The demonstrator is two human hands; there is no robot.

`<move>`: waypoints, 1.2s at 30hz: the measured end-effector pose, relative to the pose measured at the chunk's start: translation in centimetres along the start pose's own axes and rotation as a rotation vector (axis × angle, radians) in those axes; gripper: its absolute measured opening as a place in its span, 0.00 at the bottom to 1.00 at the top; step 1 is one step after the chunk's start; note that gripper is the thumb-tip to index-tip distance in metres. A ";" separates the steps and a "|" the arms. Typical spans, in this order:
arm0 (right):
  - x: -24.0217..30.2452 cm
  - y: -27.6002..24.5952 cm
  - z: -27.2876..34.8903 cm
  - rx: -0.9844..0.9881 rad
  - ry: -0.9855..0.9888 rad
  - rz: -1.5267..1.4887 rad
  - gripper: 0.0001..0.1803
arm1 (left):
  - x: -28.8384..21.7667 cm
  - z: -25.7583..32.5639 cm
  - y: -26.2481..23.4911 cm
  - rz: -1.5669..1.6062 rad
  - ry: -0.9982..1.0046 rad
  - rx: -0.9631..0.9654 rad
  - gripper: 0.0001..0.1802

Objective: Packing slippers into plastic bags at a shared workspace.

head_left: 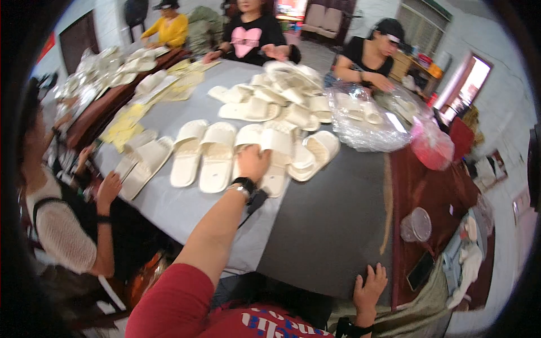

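My left hand (253, 164) reaches far forward over the table, fingers curled at the straps of a pair of cream slippers; the right slipper (277, 147) shows best, and the hand covers part of the other. Immediately left of them, another pair of cream slippers (218, 143) lies side by side, toes away from me. More slippers (314, 155) rest against the held pair on its right. Down by the near right table edge, my right hand (370, 286) lies on the dark surface with fingers apart, holding nothing.
Beyond is a heap of cream slippers (270, 96). Clear plastic bags (369, 121) and a pink bag (433, 143) are at right, with a plastic tub (416, 225) and phone (421, 271) nearer. A co-worker's hand (109, 188) is beside slippers at left; other people sit around the table.
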State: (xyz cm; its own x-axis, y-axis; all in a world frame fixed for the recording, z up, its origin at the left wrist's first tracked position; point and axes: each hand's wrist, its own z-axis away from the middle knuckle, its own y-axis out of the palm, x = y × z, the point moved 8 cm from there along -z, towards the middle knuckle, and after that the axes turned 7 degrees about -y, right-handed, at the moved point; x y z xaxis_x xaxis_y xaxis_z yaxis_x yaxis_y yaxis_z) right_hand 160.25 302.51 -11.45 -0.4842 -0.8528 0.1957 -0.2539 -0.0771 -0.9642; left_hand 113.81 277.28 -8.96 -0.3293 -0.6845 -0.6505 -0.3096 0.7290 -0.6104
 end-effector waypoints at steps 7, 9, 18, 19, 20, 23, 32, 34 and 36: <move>-0.7 0.6 0.3 -0.029 -0.079 0.108 0.23 | 0.0 2.3 0.0 0.108 -0.152 0.132 0.16; 0.4 -0.4 0.3 -0.051 -0.122 0.117 0.24 | -0.2 4.2 0.2 0.137 -0.164 0.314 0.18; 2.4 -2.1 -0.5 -0.055 -0.210 0.144 0.24 | -4.7 13.7 -2.8 0.184 0.185 0.610 0.15; 2.4 -2.2 -0.5 -0.052 -0.211 0.144 0.24 | -5.4 14.5 -3.3 0.180 0.209 0.674 0.16; 2.5 -2.2 -0.6 -0.048 -0.228 0.139 0.23 | -6.0 15.1 -3.4 0.178 0.234 0.738 0.16; 2.6 -2.1 -0.7 -0.061 -0.259 0.113 0.23 | -6.4 14.8 -3.3 0.273 0.156 0.832 0.16; 3.6 -2.0 -0.6 -0.055 -0.355 0.082 0.22 | -8.1 14.8 -1.9 0.183 -0.003 0.672 0.23; 5.5 -1.9 -0.4 -0.006 -0.417 0.046 0.23 | -7.8 13.1 -3.3 0.120 0.029 0.683 0.24; 7.2 -1.3 -0.1 0.001 -0.472 0.055 0.24 | -7.4 12.2 -3.4 0.321 0.203 1.125 0.28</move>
State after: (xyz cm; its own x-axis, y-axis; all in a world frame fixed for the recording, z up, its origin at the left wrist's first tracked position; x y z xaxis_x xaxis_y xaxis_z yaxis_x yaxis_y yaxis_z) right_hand 157.00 296.55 -8.80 -0.0636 -0.9971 0.0415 -0.2374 -0.0252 -0.9711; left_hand 128.14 279.87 -7.63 -0.4158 -0.3835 -0.8246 0.7375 0.3884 -0.5525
